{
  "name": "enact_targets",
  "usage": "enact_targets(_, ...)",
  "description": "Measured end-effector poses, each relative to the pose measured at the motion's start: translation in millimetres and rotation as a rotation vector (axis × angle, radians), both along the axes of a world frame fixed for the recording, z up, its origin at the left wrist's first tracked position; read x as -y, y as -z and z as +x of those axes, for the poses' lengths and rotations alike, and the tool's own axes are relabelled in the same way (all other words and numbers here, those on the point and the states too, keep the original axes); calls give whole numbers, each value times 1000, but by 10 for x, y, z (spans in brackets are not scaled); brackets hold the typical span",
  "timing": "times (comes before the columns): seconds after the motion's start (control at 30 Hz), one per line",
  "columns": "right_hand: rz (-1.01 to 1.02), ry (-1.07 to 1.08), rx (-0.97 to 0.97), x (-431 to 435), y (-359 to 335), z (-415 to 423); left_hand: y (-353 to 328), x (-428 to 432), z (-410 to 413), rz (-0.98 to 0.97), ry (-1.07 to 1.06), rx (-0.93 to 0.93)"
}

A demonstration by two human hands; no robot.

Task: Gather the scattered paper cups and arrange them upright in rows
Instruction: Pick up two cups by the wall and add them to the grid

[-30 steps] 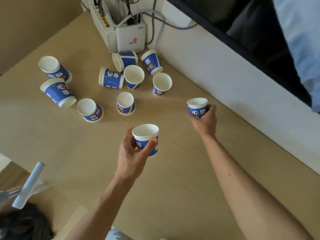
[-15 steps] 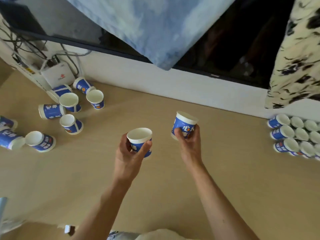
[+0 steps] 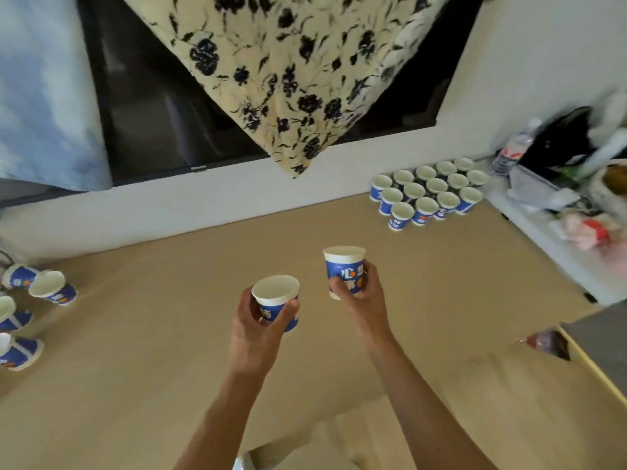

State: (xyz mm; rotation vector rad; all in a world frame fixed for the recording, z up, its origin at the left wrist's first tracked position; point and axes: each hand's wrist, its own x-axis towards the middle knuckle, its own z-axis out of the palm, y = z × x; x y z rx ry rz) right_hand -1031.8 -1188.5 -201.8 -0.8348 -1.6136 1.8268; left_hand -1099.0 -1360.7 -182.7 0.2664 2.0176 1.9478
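Each hand grips one upright cup: left hand point(image 3: 252, 329), right hand point(image 3: 363, 296) (nearer). Rows point(image 3: 428, 191) lie upper right.

Both hands point(image 3: 258, 329) point(image 3: 364, 300) grip cups point(image 3: 276, 300) point(image 3: 344, 271); upright rows point(image 3: 429, 193) far right.

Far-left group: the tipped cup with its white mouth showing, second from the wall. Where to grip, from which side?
Pinch the blue side wall of the tipped cup mid-body, thumb and fingers across it, coming from above and the right. It lies on its side, base end pointing right toward the bare beige surface; another cup crowds its left.
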Motion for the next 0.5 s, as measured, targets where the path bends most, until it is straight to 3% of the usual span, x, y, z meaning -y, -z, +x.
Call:
enact_targets(0.27, -36, 183, 3, -884, -82, 1213, -76, -1145, 941, -9, 206, -48)
enact_targets(0.5, 0, 279, 29, -1576, -17, 1803, -65, -1910, 1314, -69, 340, -93)
